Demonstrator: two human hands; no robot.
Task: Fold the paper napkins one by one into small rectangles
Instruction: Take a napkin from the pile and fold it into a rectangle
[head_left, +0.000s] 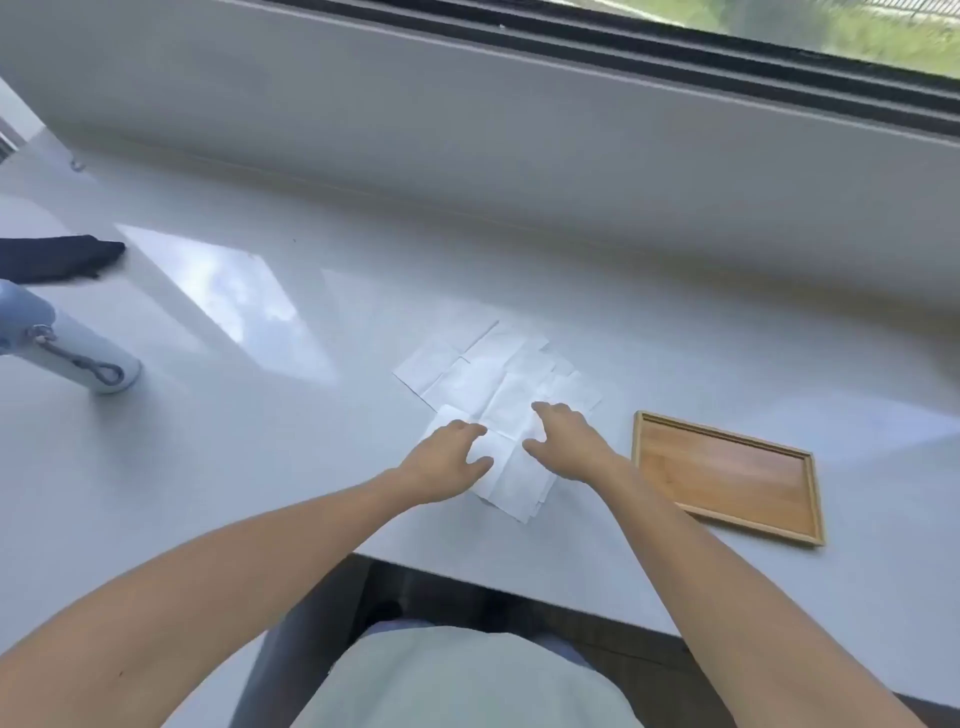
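Note:
Several white paper napkins (483, 374) lie unfolded and overlapping on the white table (260, 441), creases showing. The nearest napkin (514, 483) lies flat at the front of the pile. My left hand (447, 462) rests on its left part, fingers spread and lightly bent. My right hand (566, 441) rests on its right part, fingers reaching over onto the napkins behind. Neither hand pinches or lifts the paper as far as I can tell.
An empty wooden tray (727, 475) lies right of the napkins, near the table's front edge. A white bottle with a strap (67, 348) lies at the far left, a dark cloth (57, 257) behind it. A window sill wall (519, 156) runs along the back.

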